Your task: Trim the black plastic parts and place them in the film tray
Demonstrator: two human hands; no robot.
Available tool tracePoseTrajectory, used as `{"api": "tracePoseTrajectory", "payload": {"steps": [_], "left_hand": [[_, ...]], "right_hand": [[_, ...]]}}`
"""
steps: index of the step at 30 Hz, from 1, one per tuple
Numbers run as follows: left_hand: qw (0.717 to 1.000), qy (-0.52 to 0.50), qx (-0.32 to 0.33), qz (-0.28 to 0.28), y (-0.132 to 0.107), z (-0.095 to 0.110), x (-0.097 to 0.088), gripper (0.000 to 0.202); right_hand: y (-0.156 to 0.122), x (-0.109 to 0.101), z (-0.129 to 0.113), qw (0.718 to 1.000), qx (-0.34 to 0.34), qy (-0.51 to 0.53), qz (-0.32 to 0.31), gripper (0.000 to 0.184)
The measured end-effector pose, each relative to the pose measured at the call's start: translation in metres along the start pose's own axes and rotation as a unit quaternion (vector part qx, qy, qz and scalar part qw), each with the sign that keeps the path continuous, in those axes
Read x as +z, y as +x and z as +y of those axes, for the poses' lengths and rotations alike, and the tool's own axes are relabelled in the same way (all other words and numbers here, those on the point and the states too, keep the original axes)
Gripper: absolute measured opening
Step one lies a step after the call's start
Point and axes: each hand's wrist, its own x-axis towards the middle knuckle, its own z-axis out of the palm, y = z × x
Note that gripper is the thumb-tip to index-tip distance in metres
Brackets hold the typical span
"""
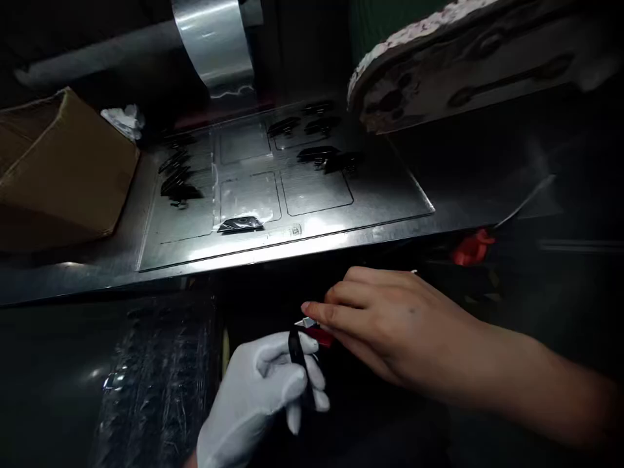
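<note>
My left hand, in a white glove, is closed on a thin black curved part below the bench edge. My bare right hand grips a small red-handled cutter whose metal tip touches the top of that black part. Both hands meet in the dark space in front of the metal work plate.
On the metal plate lie several black parts in groups at the left and back right, and one in clear wrap. A cardboard box stands left. A red-handled tool lies right. Bubble-like plastic sits lower left.
</note>
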Motion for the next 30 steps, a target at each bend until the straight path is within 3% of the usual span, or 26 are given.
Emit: {"api": "tracePoseTrajectory", "payload": {"steps": [4,8,14,17,21,25,30], "left_hand": [[0.998,-0.024,-0.01,-0.049,0.003,-0.007,-0.008,0.043],[0.992,-0.079,-0.024,-0.098,0.008,-0.014,-0.014,0.043],[0.992,-0.059,-0.017,-0.11,0.009,-0.009,-0.011,0.033],[0.993,-0.075,0.007,-0.09,0.006,-0.01,-0.014,0.031],[0.983,-0.155,0.094,-0.005,0.003,-0.017,-0.023,0.029],[0.969,-0.187,0.155,0.052,0.001,-0.017,-0.025,0.026],[0.961,-0.21,0.163,0.071,-0.001,-0.014,-0.02,0.023]], "right_hand": [[0.001,-0.005,-0.002,0.999,-0.018,-0.045,-0.013,0.031],[0.008,-0.015,-0.011,0.987,-0.081,-0.134,-0.022,0.02],[0.02,-0.029,-0.029,0.973,-0.142,-0.176,-0.053,0.009],[0.022,-0.031,-0.028,0.98,-0.124,-0.152,-0.042,0.008],[0.016,-0.027,-0.022,0.997,-0.043,-0.053,-0.03,0.008],[0.009,-0.014,-0.021,0.998,-0.02,0.038,-0.04,0.02],[0.011,-0.008,-0.026,0.998,-0.017,0.013,-0.054,0.013]]}}
